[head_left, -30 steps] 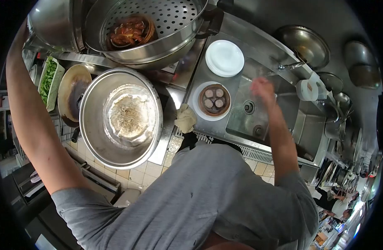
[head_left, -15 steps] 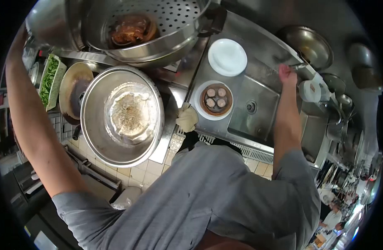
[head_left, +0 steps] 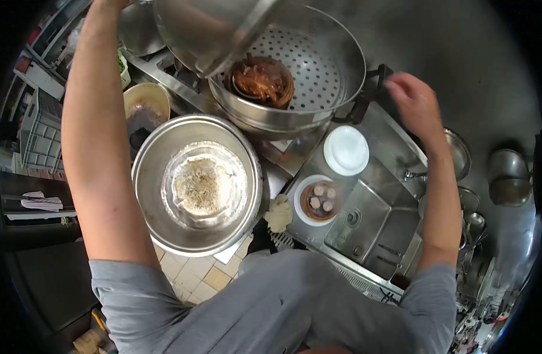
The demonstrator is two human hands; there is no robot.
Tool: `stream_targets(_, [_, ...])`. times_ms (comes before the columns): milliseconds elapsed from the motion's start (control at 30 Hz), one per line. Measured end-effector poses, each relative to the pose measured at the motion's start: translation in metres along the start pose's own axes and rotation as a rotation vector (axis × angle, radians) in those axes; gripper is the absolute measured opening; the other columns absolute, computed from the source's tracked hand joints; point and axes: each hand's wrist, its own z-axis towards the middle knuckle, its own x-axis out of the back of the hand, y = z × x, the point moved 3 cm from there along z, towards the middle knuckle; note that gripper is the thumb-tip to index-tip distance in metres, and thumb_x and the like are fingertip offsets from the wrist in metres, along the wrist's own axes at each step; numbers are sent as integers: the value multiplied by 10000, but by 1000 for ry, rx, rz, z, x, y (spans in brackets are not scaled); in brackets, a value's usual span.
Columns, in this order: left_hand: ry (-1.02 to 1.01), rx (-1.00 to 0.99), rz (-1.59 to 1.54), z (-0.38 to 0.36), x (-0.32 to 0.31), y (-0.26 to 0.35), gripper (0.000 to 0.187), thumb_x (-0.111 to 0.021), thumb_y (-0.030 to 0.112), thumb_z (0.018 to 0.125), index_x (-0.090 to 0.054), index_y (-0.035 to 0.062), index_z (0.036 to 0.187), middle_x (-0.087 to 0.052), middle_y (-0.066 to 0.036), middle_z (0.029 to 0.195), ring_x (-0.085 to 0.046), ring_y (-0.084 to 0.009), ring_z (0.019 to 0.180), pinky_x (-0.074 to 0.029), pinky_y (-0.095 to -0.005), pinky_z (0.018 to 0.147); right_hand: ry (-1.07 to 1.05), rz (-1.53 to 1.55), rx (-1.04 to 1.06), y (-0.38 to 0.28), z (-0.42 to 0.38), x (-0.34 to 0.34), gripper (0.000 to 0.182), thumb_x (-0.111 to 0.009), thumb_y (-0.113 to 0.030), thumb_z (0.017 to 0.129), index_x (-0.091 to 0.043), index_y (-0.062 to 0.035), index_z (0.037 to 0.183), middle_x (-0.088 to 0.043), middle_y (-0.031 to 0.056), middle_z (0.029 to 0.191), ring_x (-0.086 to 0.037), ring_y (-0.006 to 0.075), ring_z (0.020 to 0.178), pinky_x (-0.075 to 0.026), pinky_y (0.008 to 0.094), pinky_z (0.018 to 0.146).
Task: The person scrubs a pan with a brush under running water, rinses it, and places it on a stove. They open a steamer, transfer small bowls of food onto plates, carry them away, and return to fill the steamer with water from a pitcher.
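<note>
At the top edge my left hand (head_left: 113, 3) is mostly cut off, its fingers hidden. Beside it a large metal steamer lid (head_left: 203, 29) hangs tilted in the air, moving with that arm. Under the lid sits a big steamer pot (head_left: 274, 118) with a perforated tray, holding a round dish of glossy reddish-brown food (head_left: 260, 81). My right hand (head_left: 417, 105) is raised, blurred, fingers loosely bent and apart, with nothing visible in it. It is just right of the pot's black handle (head_left: 365, 97); I see no clear contact.
A wide metal basin (head_left: 142, 177) stands at front left, with a wok (head_left: 147, 103) behind it. On the steel counter are white plates (head_left: 346, 150), a bamboo steamer (head_left: 321, 199) of several dumplings on another plate, and a beige cloth (head_left: 278, 213). The sink (head_left: 371, 218) has a tap (head_left: 413, 175).
My right hand has left the tap and moved up beside the pot's handle. The lid has swung rightward over part of the pot. The view has turned toward the stove.
</note>
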Motion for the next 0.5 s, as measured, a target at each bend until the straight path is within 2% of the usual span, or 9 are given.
stream_targets(33, [22, -14, 0, 6, -1, -13, 578, -283, 501, 1033, -517, 79, 1351, -586, -133, 1293, -502, -241, 1211, -363, -390, 1054, -117, 101, 86, -25, 24, -15, 247, -615, -221, 899, -685, -14, 1015, -693, 161, 921, -677, 257, 802, -525, 371, 758])
stream_targets(100, [22, -43, -12, 21, 4, -20, 585, -264, 488, 1035, -513, 70, 1360, -588, -140, 1301, -509, -245, 1212, -367, -386, 1050, -404, 123, 115, -46, 67, -66, 332, -622, -240, 907, -654, 8, 1126, -678, 76, 888, -617, 145, 770, -517, 285, 675])
stream_targets(167, [71, 15, 82, 16, 10, -5, 594, -242, 475, 1037, -514, 56, 1358, -597, -147, 1298, -507, -250, 1233, -357, -378, 1065, -611, 267, -57, -46, 99, -120, 367, -622, -256, 893, -651, 3, 1152, -679, 108, 935, -638, 178, 774, -544, 297, 661])
stream_targets(233, [-92, -47, 113, 14, 8, 4, 593, -240, 468, 1035, -489, 52, 1376, -562, -154, 1346, -494, -265, 1257, -352, -381, 1071, -789, 305, -247, -44, 121, -157, 352, -630, -248, 881, -650, -2, 1133, -671, 131, 955, -655, 199, 779, -565, 325, 647])
stream_targets(267, [30, -30, 131, 13, 10, -5, 602, -268, 482, 1027, -457, 47, 1398, -522, -157, 1387, -486, -280, 1262, -357, -391, 1065, -786, 304, -246, -46, 128, -163, 352, -630, -248, 881, -650, -2, 1133, -671, 131, 955, -655, 199, 779, -565, 325, 647])
stream_targets(333, [15, -14, 121, 18, 11, -18, 633, -283, 517, 1014, -446, 45, 1404, -502, -165, 1404, -477, -289, 1269, -356, -394, 1065, -983, 371, -393, -47, 131, -179, 340, -650, -257, 870, -650, 14, 1076, -662, 152, 936, -676, 220, 776, -573, 338, 640])
stream_targets(400, [3, 5, 115, 3, 12, 3, 667, -298, 551, 1001, -435, 44, 1411, -483, -173, 1421, -468, -298, 1276, -355, -396, 1066, -929, 423, -355, -47, 134, -187, 318, -652, -247, 867, -651, 20, 1042, -661, 150, 913, -679, 224, 751, -573, 340, 628])
stream_targets(467, [-11, 220, 23, -12, 10, 28, 745, -321, 621, 969, -430, 32, 1412, -479, -185, 1421, -465, -307, 1276, -363, -400, 1058, -871, 482, -322, -35, 141, -199, 298, -654, -236, 864, -652, 25, 1008, -659, 148, 890, -681, 227, 726, -572, 342, 615])
stream_targets(500, [-13, 214, 25, -10, 9, 26, 745, -321, 621, 969, -430, 32, 1412, -479, -185, 1421, -465, -307, 1276, -363, -400, 1058, -905, 403, 30, -26, 152, -208, 256, -641, -179, 859, -653, 57, 959, -664, 158, 816, -677, 237, 668, -583, 337, 598])
